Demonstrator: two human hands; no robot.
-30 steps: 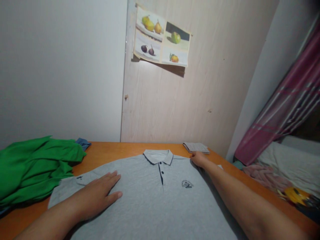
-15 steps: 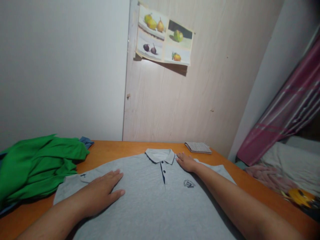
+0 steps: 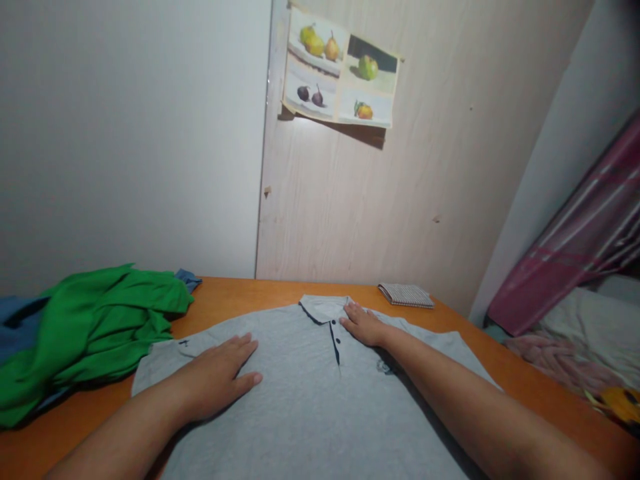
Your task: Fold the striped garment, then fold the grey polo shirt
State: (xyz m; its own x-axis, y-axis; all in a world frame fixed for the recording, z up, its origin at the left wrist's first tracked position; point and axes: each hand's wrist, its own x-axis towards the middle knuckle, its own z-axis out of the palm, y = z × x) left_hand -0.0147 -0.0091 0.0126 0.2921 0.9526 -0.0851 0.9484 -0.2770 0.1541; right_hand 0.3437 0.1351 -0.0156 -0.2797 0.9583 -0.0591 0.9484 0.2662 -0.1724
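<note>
A light grey polo shirt (image 3: 300, 407) lies spread front side up, its collar toward the far edge of the table. My left hand (image 3: 220, 377) rests flat on the chest near the sleeve at the left, fingers stretched and thumb apart. Up by the collar (image 3: 320, 311), my right hand (image 3: 364, 325) lies with its fingers extended over the collar's right part. Dark buttons (image 3: 338, 341) run down the placket between the hands. My right forearm partly covers a small dark print (image 3: 384, 367) on the chest.
A crumpled green garment (image 3: 100, 327) with blue cloth (image 3: 20, 323) beneath lies at the left. On the orange table (image 3: 235, 290), a folded checked cloth (image 3: 406, 295) sits at the back right. A pink curtain (image 3: 550, 267) and bedding (image 3: 595, 333) are beyond the right edge.
My right hand has slid left from the shoulder onto the collar's right side. My left hand keeps its place on the shirt. The whole view has shifted slightly.
</note>
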